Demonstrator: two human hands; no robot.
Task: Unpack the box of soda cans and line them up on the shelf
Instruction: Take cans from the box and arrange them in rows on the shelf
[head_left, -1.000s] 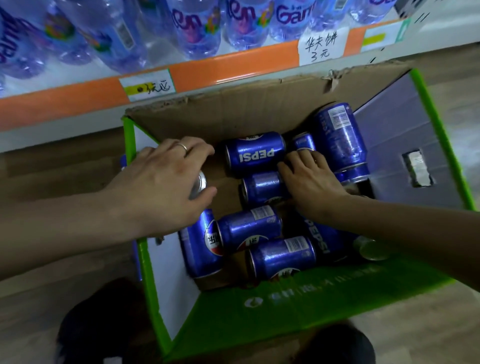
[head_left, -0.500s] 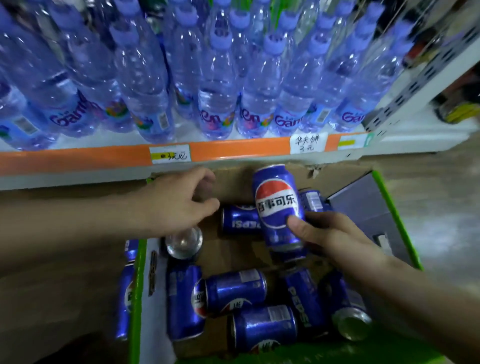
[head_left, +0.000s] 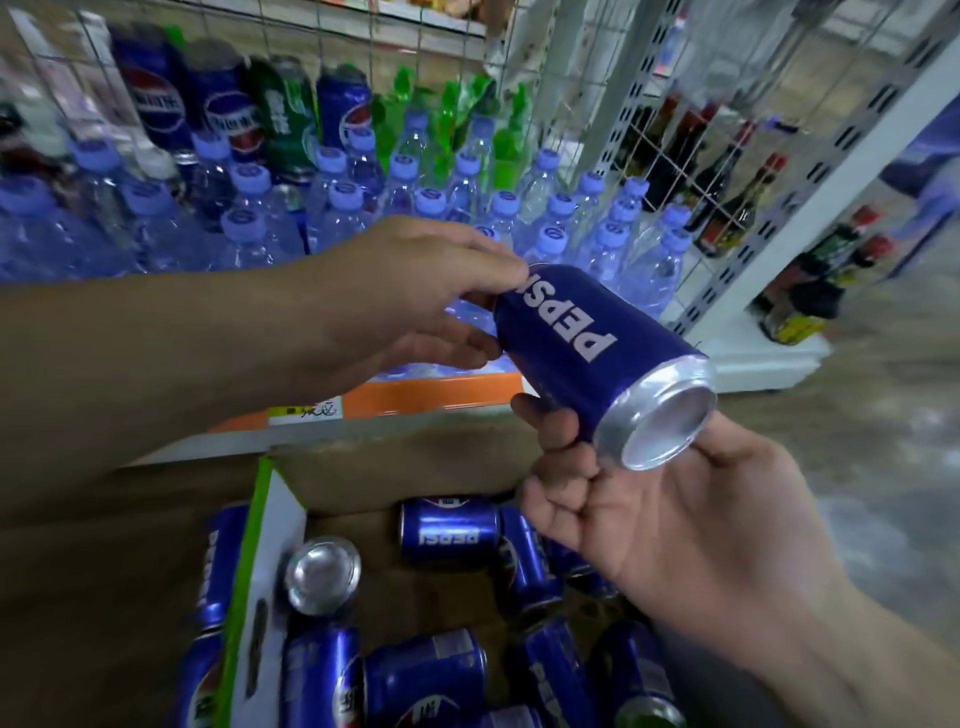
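A blue Pepsi can (head_left: 587, 348) is held tilted in mid-air above the box, its silver base toward me. My right hand (head_left: 670, 525) grips its lower end with fingers curled round it. My left hand (head_left: 410, 296) pinches the can's far end with fingertips and thumb. Below, the open cardboard box (head_left: 270, 519) with green trim holds several blue cans lying on their sides, and one can (head_left: 322, 574) stands with its silver end up.
The shelf (head_left: 415, 395) with an orange price strip carries many water bottles (head_left: 343, 208); blue cans (head_left: 156, 104) and green bottles stand behind them. A white upright and wire grid (head_left: 727, 182) lie to the right, with dark bottles beyond. Two cans lie outside the box's left wall.
My right hand has lifted the can higher out of the box and tipped it sideways. My left hand has come up and taken its far end. My view has risen toward the shelf.
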